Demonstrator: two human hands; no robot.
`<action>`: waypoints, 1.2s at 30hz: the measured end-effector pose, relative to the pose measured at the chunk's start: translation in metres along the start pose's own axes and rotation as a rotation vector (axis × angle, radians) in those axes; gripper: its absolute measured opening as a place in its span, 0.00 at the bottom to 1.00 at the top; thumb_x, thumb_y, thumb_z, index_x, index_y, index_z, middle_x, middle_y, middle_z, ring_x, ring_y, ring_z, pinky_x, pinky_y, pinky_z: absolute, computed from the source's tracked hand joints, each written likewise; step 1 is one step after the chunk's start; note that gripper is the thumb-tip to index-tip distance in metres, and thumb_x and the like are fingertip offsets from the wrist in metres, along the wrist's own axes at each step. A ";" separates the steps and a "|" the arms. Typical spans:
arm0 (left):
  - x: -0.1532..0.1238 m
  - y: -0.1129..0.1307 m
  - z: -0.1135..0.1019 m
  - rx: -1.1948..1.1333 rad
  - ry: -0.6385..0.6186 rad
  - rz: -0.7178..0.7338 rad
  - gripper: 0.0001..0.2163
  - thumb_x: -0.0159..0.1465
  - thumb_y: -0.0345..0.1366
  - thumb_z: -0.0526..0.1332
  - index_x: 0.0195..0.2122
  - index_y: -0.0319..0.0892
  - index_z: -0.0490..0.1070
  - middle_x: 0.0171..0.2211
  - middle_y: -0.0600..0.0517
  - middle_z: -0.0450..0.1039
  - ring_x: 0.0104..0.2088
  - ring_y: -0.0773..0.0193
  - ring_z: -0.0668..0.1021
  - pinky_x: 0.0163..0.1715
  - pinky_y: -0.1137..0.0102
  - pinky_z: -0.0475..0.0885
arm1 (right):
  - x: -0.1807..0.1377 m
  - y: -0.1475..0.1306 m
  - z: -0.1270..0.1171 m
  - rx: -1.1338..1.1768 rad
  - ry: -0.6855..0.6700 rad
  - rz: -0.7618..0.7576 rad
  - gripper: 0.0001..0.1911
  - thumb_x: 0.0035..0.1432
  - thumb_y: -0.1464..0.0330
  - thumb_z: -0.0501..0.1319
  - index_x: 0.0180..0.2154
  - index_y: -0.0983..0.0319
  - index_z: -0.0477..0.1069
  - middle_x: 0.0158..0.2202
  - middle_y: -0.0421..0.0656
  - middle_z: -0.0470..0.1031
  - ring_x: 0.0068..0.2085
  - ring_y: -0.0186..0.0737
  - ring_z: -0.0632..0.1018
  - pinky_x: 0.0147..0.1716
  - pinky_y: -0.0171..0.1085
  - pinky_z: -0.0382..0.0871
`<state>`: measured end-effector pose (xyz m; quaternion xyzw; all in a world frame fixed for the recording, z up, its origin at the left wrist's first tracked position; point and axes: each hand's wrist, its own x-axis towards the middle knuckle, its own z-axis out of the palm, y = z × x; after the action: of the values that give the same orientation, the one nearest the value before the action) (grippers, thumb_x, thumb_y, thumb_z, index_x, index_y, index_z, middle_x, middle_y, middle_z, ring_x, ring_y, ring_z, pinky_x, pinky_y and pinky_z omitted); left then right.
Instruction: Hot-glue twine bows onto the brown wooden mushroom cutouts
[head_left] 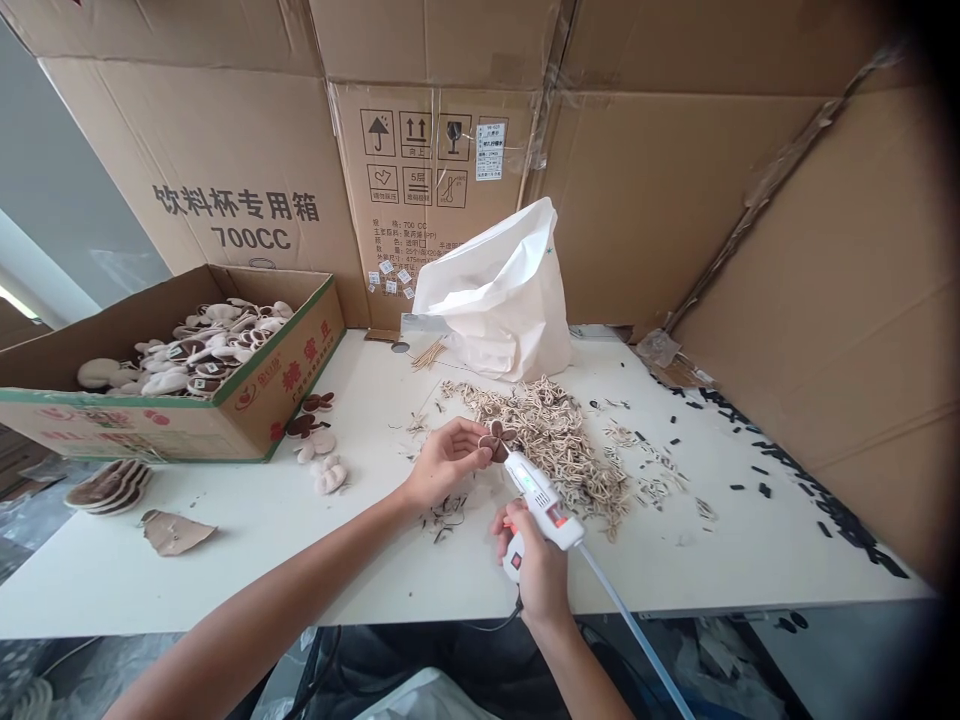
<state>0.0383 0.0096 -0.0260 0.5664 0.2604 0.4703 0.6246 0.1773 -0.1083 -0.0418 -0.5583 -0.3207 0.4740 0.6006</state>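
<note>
My left hand [450, 462] pinches a small brown flower-shaped fabric piece [498, 440] above the table. Wrapped round the handle of a white hot glue gun [536, 490] is my right hand [541, 560]. The gun's nozzle points up and left and meets the brown piece, or comes very near it. A long pale glue stick [634, 630] runs out of the gun's rear. Just behind both hands spreads a pile of small beige cord loops [551, 430]. Brown and cream fabric pieces [321, 445] lie to the left of my left hand.
At left stands an open carton [300, 350] of cream and brown plush pieces. A stack of brown-and-cream pieces [109, 487] and a torn cardboard scrap [176, 533] lie before it. A white bag [517, 300] is at the back; black bits [825, 500] line the right. Cardboard walls surround the table.
</note>
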 end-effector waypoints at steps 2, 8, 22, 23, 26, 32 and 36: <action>0.000 0.000 0.000 0.003 0.003 0.001 0.15 0.64 0.39 0.72 0.47 0.38 0.74 0.40 0.44 0.81 0.41 0.59 0.84 0.43 0.64 0.80 | 0.000 0.000 0.000 0.003 0.009 0.003 0.14 0.60 0.60 0.63 0.25 0.59 0.69 0.26 0.39 0.73 0.21 0.33 0.68 0.19 0.33 0.57; -0.001 0.000 0.001 -0.001 0.013 -0.005 0.14 0.65 0.38 0.72 0.47 0.38 0.74 0.40 0.45 0.81 0.41 0.60 0.83 0.43 0.65 0.80 | 0.000 0.001 0.000 -0.001 0.023 0.002 0.14 0.59 0.60 0.63 0.24 0.60 0.70 0.25 0.41 0.73 0.20 0.34 0.68 0.19 0.33 0.56; -0.001 0.002 0.002 -0.027 -0.001 0.033 0.13 0.65 0.38 0.71 0.47 0.38 0.74 0.40 0.45 0.80 0.42 0.59 0.83 0.45 0.63 0.80 | 0.000 -0.002 0.002 -0.009 0.030 -0.002 0.14 0.58 0.61 0.63 0.24 0.60 0.70 0.25 0.41 0.74 0.20 0.33 0.68 0.19 0.34 0.55; -0.001 0.002 0.003 -0.032 -0.007 0.046 0.13 0.65 0.38 0.71 0.47 0.38 0.74 0.40 0.44 0.80 0.43 0.59 0.83 0.46 0.63 0.80 | 0.000 -0.003 0.002 -0.007 0.032 -0.001 0.14 0.58 0.61 0.63 0.24 0.60 0.70 0.25 0.41 0.74 0.20 0.33 0.68 0.19 0.34 0.55; -0.001 0.003 0.004 -0.056 -0.019 0.080 0.13 0.66 0.38 0.71 0.46 0.39 0.73 0.41 0.44 0.80 0.43 0.58 0.83 0.47 0.61 0.80 | 0.000 -0.002 0.002 -0.006 0.039 -0.004 0.14 0.58 0.60 0.63 0.24 0.60 0.70 0.25 0.41 0.74 0.19 0.33 0.68 0.19 0.34 0.55; -0.002 0.006 0.003 -0.041 0.010 0.035 0.13 0.65 0.39 0.72 0.46 0.40 0.73 0.40 0.47 0.78 0.41 0.62 0.81 0.45 0.65 0.78 | -0.001 0.001 0.001 0.009 0.066 -0.026 0.16 0.61 0.56 0.64 0.28 0.61 0.73 0.24 0.42 0.76 0.19 0.33 0.67 0.18 0.34 0.55; -0.002 0.011 0.002 -0.058 0.049 -0.015 0.15 0.63 0.40 0.72 0.45 0.39 0.73 0.38 0.48 0.78 0.38 0.63 0.81 0.40 0.68 0.77 | -0.002 -0.002 0.003 0.135 0.098 -0.050 0.19 0.62 0.51 0.66 0.35 0.61 0.72 0.27 0.43 0.79 0.16 0.32 0.68 0.16 0.33 0.57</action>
<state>0.0363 0.0056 -0.0153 0.5345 0.2662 0.4869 0.6375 0.1748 -0.1090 -0.0387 -0.5311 -0.2721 0.4516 0.6633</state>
